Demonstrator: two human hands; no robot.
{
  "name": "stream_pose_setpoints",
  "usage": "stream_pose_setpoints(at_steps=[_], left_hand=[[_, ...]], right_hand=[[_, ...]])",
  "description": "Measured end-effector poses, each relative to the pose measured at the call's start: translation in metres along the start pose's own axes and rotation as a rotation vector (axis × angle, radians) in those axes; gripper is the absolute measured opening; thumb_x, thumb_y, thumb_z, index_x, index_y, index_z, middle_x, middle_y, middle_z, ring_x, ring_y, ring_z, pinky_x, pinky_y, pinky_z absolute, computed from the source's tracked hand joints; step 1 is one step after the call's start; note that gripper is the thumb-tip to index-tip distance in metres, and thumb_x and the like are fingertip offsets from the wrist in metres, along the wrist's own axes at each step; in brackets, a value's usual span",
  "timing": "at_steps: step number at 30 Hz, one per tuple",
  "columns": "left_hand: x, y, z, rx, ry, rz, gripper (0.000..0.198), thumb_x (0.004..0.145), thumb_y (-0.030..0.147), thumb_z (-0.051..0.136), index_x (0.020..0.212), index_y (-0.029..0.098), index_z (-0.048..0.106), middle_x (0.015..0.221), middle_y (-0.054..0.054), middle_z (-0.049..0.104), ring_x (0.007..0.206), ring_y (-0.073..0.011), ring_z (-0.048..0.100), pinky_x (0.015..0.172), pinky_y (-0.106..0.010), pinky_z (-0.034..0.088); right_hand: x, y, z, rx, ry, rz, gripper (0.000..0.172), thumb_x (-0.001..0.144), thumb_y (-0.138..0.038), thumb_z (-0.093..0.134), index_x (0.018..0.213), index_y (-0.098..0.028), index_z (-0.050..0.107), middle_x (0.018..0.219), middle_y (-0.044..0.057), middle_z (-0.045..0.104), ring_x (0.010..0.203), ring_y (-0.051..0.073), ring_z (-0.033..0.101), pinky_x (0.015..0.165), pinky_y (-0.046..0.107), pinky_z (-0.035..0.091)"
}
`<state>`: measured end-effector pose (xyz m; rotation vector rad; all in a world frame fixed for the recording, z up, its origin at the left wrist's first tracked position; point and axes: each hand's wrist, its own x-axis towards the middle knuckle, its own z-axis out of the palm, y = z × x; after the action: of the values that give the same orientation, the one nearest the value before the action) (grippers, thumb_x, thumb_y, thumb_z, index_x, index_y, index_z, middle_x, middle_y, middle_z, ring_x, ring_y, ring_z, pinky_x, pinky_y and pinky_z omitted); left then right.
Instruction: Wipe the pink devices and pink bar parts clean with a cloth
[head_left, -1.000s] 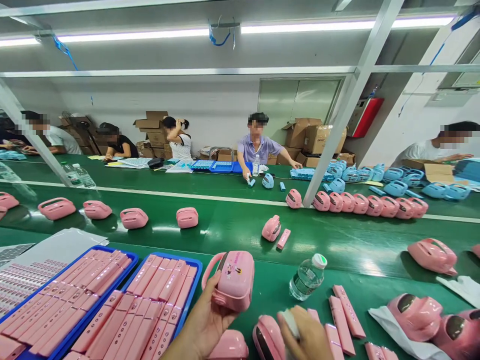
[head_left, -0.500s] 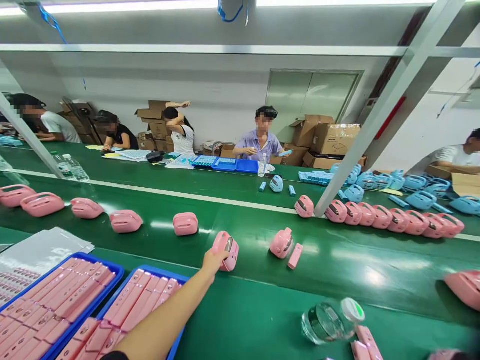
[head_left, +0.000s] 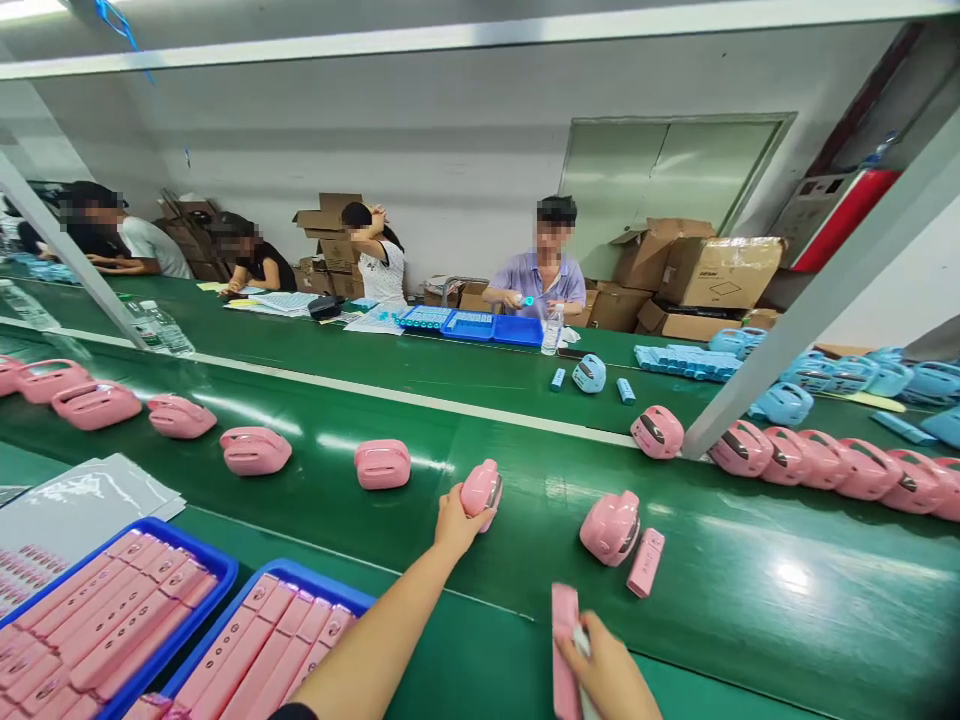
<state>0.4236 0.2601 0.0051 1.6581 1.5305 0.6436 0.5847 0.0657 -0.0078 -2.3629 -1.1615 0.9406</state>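
Observation:
On the green belt, my left hand (head_left: 456, 525) is closed round a pink rounded housing (head_left: 480, 490), its dark panel facing right. Near the bottom edge, my right hand (head_left: 600, 660) grips a long pink bar (head_left: 565, 640), held upright in view; something pale shows between the fingers and the bar. To the right of my left hand, another pink housing (head_left: 611, 528) rests on the belt beside a short pink bar (head_left: 646, 563). A further pink housing (head_left: 382, 465) stands to the left of my left hand.
Blue trays (head_left: 225, 565) of pink bars lie at the lower left beside printed sheets (head_left: 90, 490). More pink housings (head_left: 255, 452) line the belt. A slanted metal post (head_left: 795, 320) rises at the right. Across the table a person (head_left: 536, 280) handles a light-blue part.
My right hand has come into view with a pink bar. The housing in my left hand has turned. The view has shifted, and the clear bottle at the lower right is gone from it.

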Motion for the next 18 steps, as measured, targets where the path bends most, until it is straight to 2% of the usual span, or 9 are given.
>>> stream_pose_setpoints(at_steps=[2, 4, 7, 8, 10, 12, 15, 17, 18], left_hand=[[-0.01, 0.002, 0.001, 0.046, -0.019, -0.023, 0.04, 0.086, 0.033, 0.057, 0.122, 0.018, 0.05, 0.125, -0.01, 0.054, 0.106, -0.0247, 0.057, 0.088, -0.048, 0.048], [-0.029, 0.005, -0.002, 0.085, -0.026, -0.038, 0.042, 0.086, 0.033, 0.057, 0.124, 0.019, 0.049, 0.129, -0.01, 0.051, 0.112, -0.027, 0.053, 0.092, -0.051, 0.045], [-0.075, 0.008, -0.015, 0.131, -0.085, -0.034, 0.05, 0.085, 0.031, 0.057, 0.131, 0.018, 0.043, 0.137, -0.012, 0.046, 0.123, -0.0294, 0.046, 0.099, -0.054, 0.039], [-0.093, 0.008, -0.024, 0.147, -0.13, -0.017, 0.055, 0.083, 0.029, 0.058, 0.134, 0.015, 0.039, 0.136, -0.014, 0.047, 0.125, -0.027, 0.045, 0.103, -0.048, 0.038], [-0.129, 0.004, -0.045, 0.188, -0.222, 0.017, 0.065, 0.076, 0.027, 0.064, 0.135, 0.013, 0.039, 0.136, -0.012, 0.047, 0.126, -0.0182, 0.046, 0.105, -0.027, 0.036], [-0.158, -0.004, -0.072, 0.278, -0.236, 0.013, 0.059, 0.078, 0.025, 0.059, 0.134, 0.017, 0.042, 0.138, -0.01, 0.045, 0.127, -0.0172, 0.044, 0.106, -0.023, 0.034], [-0.181, -0.023, -0.111, 0.488, -0.147, -0.066, 0.05, 0.084, 0.017, 0.047, 0.133, 0.011, 0.044, 0.14, -0.018, 0.041, 0.131, -0.0284, 0.037, 0.108, -0.039, 0.03], [-0.186, -0.036, -0.13, 0.637, -0.062, -0.15, 0.049, 0.084, 0.007, 0.042, 0.132, 0.003, 0.044, 0.134, -0.025, 0.043, 0.127, -0.0368, 0.039, 0.103, -0.05, 0.033], [-0.186, -0.042, -0.137, 0.701, -0.03, -0.186, 0.048, 0.083, 0.004, 0.041, 0.131, 0.001, 0.044, 0.13, -0.026, 0.046, 0.123, -0.0384, 0.043, 0.098, -0.051, 0.036]], right_hand=[[0.039, -0.023, 0.003, 0.042, -0.024, 0.006, 0.022, 0.09, -0.035, 0.054, 0.093, -0.014, 0.06, 0.09, 0.003, 0.064, 0.083, 0.015, 0.062, 0.078, 0.037, 0.052], [0.074, -0.045, 0.006, 0.108, -0.031, 0.027, 0.024, 0.089, -0.036, 0.054, 0.097, -0.014, 0.06, 0.096, 0.004, 0.064, 0.086, 0.017, 0.062, 0.078, 0.037, 0.052], [0.106, -0.068, 0.008, 0.245, -0.037, 0.046, 0.028, 0.089, -0.037, 0.054, 0.106, -0.015, 0.058, 0.103, 0.005, 0.062, 0.086, 0.017, 0.062, 0.075, 0.036, 0.053], [0.111, -0.071, 0.008, 0.295, -0.042, 0.048, 0.028, 0.089, -0.037, 0.054, 0.107, -0.015, 0.057, 0.104, 0.005, 0.062, 0.086, 0.017, 0.062, 0.074, 0.036, 0.053], [0.112, -0.073, 0.009, 0.399, -0.064, 0.052, 0.028, 0.09, -0.037, 0.053, 0.106, -0.015, 0.057, 0.101, 0.005, 0.062, 0.082, 0.015, 0.062, 0.071, 0.034, 0.054], [0.103, -0.07, 0.009, 0.504, -0.091, 0.063, 0.027, 0.09, -0.038, 0.052, 0.101, -0.014, 0.058, 0.092, 0.003, 0.063, 0.073, 0.013, 0.061, 0.066, 0.03, 0.053], [0.078, -0.062, 0.006, 0.679, -0.133, 0.09, 0.029, 0.09, -0.041, 0.052, 0.092, -0.014, 0.059, 0.078, -0.001, 0.062, 0.06, 0.009, 0.057, 0.057, 0.026, 0.05], [0.054, -0.057, 0.003, 0.814, -0.182, 0.109, 0.03, 0.087, -0.042, 0.056, 0.088, -0.013, 0.06, 0.072, -0.002, 0.062, 0.057, 0.009, 0.057, 0.055, 0.024, 0.049], [0.041, -0.054, 0.0, 0.882, -0.217, 0.116, 0.03, 0.083, -0.042, 0.061, 0.087, -0.012, 0.06, 0.069, -0.001, 0.063, 0.056, 0.01, 0.058, 0.055, 0.024, 0.049]])
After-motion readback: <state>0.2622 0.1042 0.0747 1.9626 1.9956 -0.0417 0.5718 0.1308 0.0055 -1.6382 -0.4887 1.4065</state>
